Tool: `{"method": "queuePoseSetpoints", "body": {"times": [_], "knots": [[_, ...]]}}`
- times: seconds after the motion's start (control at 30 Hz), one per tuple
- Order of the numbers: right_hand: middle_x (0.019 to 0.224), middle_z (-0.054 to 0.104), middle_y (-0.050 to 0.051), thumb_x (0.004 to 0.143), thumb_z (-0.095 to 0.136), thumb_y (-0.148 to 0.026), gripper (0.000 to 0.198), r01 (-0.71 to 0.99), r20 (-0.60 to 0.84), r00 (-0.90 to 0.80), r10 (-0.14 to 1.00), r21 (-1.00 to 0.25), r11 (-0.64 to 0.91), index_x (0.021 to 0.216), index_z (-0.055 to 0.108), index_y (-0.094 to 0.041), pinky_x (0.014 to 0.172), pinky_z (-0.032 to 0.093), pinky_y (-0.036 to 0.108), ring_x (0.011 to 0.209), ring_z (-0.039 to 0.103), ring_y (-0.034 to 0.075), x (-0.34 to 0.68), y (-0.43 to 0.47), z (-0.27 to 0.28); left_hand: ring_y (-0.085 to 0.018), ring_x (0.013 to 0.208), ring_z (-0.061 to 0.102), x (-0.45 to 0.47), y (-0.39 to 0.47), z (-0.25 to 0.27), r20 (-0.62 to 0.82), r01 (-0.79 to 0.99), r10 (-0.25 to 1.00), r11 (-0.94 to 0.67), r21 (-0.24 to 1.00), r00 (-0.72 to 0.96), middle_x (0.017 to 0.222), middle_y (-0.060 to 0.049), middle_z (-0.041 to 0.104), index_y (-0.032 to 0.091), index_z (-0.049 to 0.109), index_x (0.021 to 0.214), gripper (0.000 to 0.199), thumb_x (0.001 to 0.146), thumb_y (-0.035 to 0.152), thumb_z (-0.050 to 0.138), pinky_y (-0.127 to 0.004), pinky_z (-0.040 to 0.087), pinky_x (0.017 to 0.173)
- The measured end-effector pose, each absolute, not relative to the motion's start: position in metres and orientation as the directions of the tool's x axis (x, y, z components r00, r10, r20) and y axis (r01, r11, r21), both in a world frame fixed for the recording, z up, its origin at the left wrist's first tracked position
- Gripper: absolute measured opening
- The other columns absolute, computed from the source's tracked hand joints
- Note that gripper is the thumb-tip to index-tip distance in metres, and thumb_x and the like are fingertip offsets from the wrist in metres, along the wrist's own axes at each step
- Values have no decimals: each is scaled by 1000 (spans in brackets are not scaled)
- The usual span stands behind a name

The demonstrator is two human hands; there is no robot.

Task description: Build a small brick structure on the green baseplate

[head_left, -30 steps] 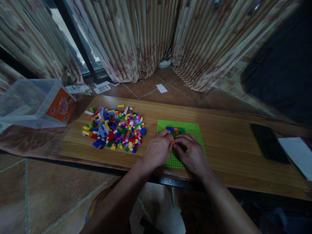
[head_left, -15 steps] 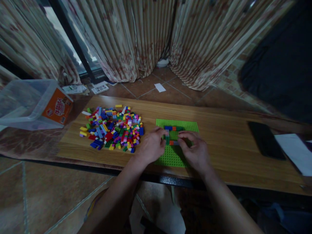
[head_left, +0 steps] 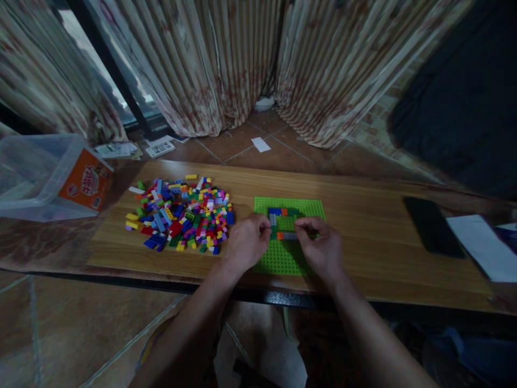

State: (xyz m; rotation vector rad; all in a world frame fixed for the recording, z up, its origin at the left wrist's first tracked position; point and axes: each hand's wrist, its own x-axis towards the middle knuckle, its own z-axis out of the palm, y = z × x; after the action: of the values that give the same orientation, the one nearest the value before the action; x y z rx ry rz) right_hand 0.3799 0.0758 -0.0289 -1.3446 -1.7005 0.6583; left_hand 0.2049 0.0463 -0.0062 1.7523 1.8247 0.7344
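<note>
A green baseplate (head_left: pixel 288 261) lies on the wooden table, carrying a partly built outline of toy bricks. Along its back runs a row with a blue brick (head_left: pixel 275 211), an orange brick (head_left: pixel 284 212) and a dark green one (head_left: pixel 293 212). Down the left side is a grey brick (head_left: pixel 273 220); an orange and grey row (head_left: pixel 287 236) forms the front. My left hand (head_left: pixel 248 241) is closed in a pinch beside the left side. My right hand (head_left: pixel 321 242) pinches thumb and forefinger together over the right side. Whatever either pinch holds is hidden.
Left of the baseplate spreads a heap of loose coloured bricks (head_left: pixel 186 215). A clear plastic bin (head_left: pixel 48 178) with an orange label stands past the table's left end. A black phone-like slab (head_left: pixel 433 226) and white paper (head_left: pixel 480 245) lie at the right.
My left fingertips have drawn slightly left, uncovering more of the grey brick. The thumb and forefinger of my right hand have come closer together. The view has shifted a little.
</note>
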Motion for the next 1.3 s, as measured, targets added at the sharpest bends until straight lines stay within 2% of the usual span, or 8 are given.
{"method": "queuePoseSetpoints", "body": {"times": [0.17, 0.5, 1.0, 1.3], "knots": [[83, 70, 4, 82, 55, -25, 15, 469, 320, -4, 947, -836, 285, 83, 69, -21, 73, 50, 34, 76, 64, 18, 383, 78, -29, -15, 75, 65, 205, 46, -8, 33, 727, 998, 12, 686, -47, 82, -1, 70, 20, 67, 86, 12, 83, 15, 56, -24, 47, 66], [83, 73, 4, 80, 54, -23, 16, 394, 259, 87, 962, -896, 205, 80, 71, -20, 78, 50, 36, 81, 66, 20, 386, 84, -31, -15, 77, 65, 208, 46, -7, 61, 745, 998, -29, 666, -16, 88, -2, 71, 21, 70, 90, 18, 87, 18, 53, -25, 49, 71], [85, 71, 4, 84, 52, -25, 18, 470, 300, 10, 954, -843, 260, 83, 69, -22, 76, 51, 36, 81, 66, 20, 384, 79, -28, -15, 76, 65, 208, 47, -9, 56, 755, 998, -26, 656, -14, 87, -2, 71, 20, 69, 89, 16, 86, 17, 54, -26, 49, 70], [87, 68, 5, 84, 54, -19, 15, 569, 337, -242, 910, -710, 415, 86, 68, -23, 80, 49, 37, 85, 63, 20, 379, 74, -26, -17, 85, 64, 208, 48, -10, 73, 760, 992, 29, 650, -100, 90, -3, 68, 19, 65, 90, 12, 83, 13, 57, -30, 50, 80]]}}
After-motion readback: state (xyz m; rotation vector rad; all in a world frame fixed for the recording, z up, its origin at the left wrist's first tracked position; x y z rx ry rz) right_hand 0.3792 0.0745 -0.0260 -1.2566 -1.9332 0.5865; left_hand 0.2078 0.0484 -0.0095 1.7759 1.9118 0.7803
